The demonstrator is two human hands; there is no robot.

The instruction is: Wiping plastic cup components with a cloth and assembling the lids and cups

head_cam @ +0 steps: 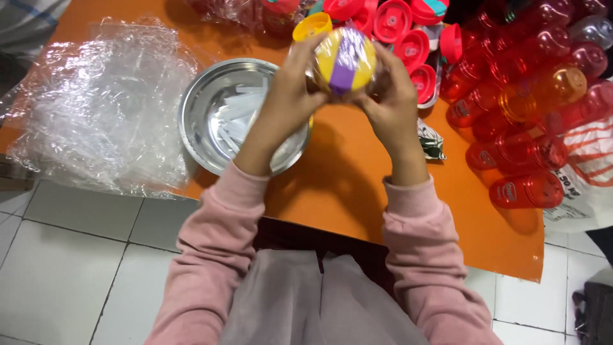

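Note:
Both my hands hold up a yellow round lid with a purple strap (345,61), wrapped in thin clear plastic, above the orange table (345,185). My left hand (290,92) grips its left side with the fingers curled over the rim. My right hand (391,96) grips its right side. A steel bowl (198,102) holding several white paper strips lies just under and left of my left wrist.
A crumpled heap of clear plastic wrap (102,108) covers the table's left end. Red lids (408,32) and a yellow lid (311,25) lie at the back. Several red transparent bottles (530,115) are piled at the right, over a white printed bag (587,185). White tiled floor lies below.

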